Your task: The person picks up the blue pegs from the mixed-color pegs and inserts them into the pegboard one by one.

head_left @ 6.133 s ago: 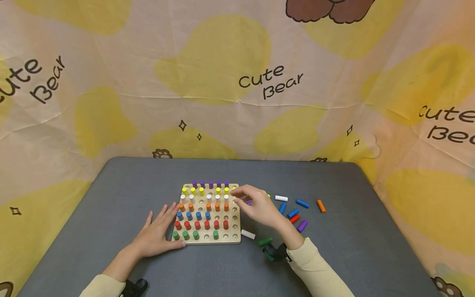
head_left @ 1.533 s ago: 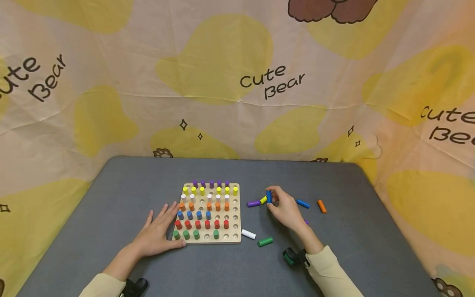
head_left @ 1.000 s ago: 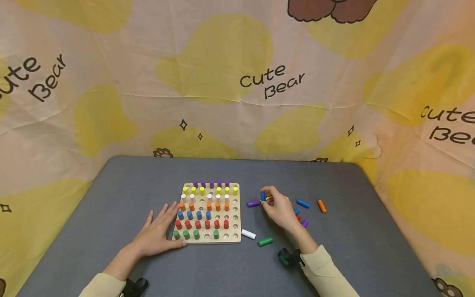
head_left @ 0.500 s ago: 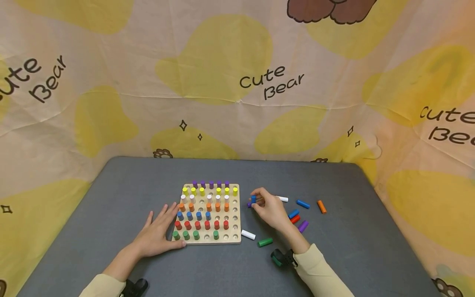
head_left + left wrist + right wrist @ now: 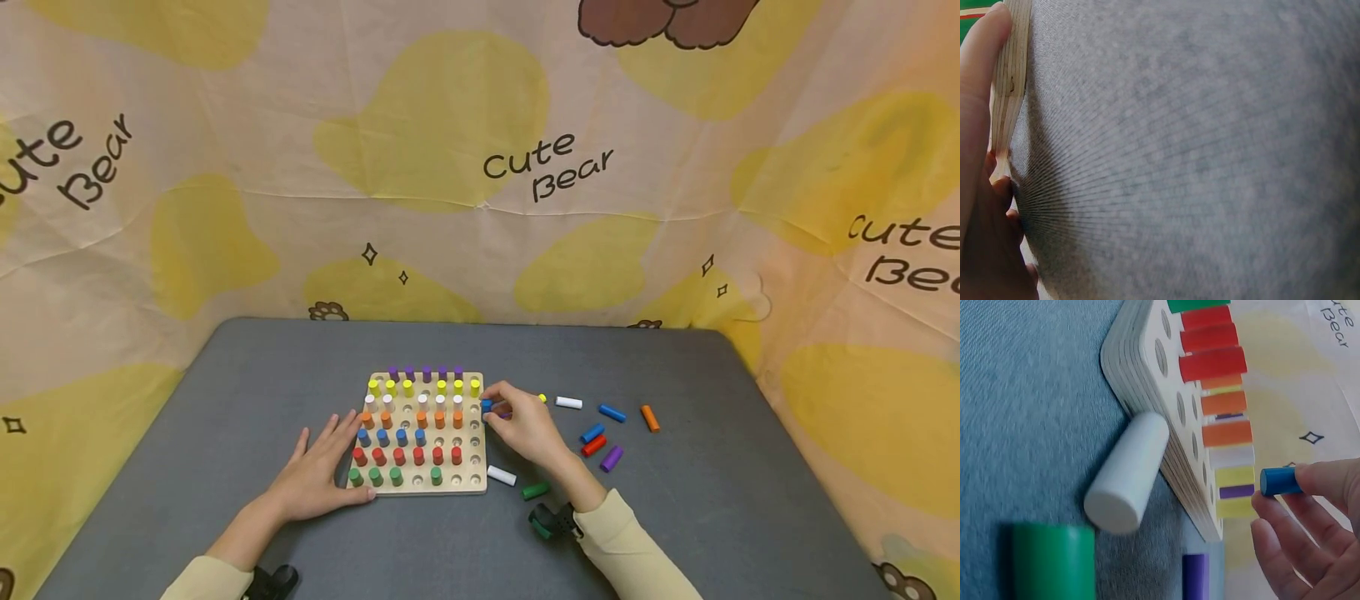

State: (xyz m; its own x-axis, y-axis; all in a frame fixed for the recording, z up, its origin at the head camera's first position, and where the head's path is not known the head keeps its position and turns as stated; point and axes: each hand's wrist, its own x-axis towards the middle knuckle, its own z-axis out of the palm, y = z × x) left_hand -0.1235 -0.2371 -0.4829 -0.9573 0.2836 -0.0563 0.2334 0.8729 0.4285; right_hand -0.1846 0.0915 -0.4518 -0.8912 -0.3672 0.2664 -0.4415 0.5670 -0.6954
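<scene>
A wooden pegboard (image 5: 442, 492) stands on the grey table, with rows of purple, yellow, white, orange, blue, red and green pegs upright in its holes. My left hand (image 5: 318, 475) rests against the board's left side and near corner, fingers spread; in the left wrist view the thumb (image 5: 982, 56) lies on the wooden edge. Between thumb and fingers my right hand (image 5: 528, 425) pinches a blue peg (image 5: 1280, 480), held above the board's right edge. Bare holes (image 5: 475, 458) show along the right column and among the rows.
Loose pegs lie right of the board: a white peg (image 5: 502, 476) touching or close to its edge, a green peg (image 5: 535, 491), a red peg (image 5: 594, 446), a purple peg (image 5: 611, 458), an orange peg (image 5: 649, 417) and several others. A patterned cloth (image 5: 450, 167) hangs behind the table.
A yellow peg now stands at the right end of the yellow row. The right hand has since picked up a blue peg and carried it left to the board. The left hand stays put.
</scene>
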